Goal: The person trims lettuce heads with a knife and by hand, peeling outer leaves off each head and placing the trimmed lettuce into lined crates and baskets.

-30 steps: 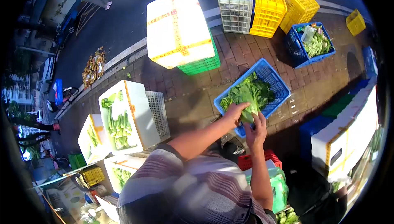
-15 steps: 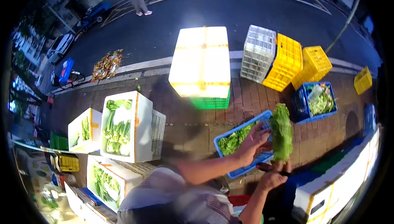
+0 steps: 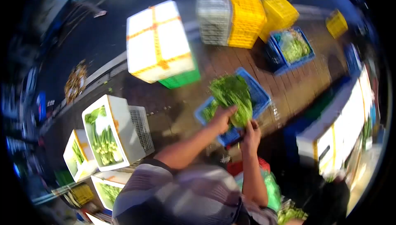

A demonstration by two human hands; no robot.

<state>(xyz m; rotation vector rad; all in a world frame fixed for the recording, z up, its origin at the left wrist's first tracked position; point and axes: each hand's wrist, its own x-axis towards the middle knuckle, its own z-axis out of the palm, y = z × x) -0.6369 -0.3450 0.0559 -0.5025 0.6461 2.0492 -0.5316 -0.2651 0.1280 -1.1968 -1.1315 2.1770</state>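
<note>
A leafy green vegetable (image 3: 235, 95) is held between my two hands over the blue basket (image 3: 260, 95). My left hand (image 3: 223, 118) grips its left side, with the thumb lying across the stalks. Around its lower end close the fingers of my right hand (image 3: 251, 135). A dark object, too blurred to name, shows beside my right hand. More greens lie in the basket, partly hidden behind the held one.
Beyond the basket stand a white foam box (image 3: 154, 43) on a green crate, yellow crates (image 3: 247, 19) and a blue crate of leaves (image 3: 293, 45). Foam boxes of vegetables (image 3: 105, 134) are at left. A person in dark clothing (image 3: 330, 196) is at lower right.
The view has swung. Half a second ago the vegetable stood upright in my right hand with my left hand apart; now it leans over the basket and both hands hold it.
</note>
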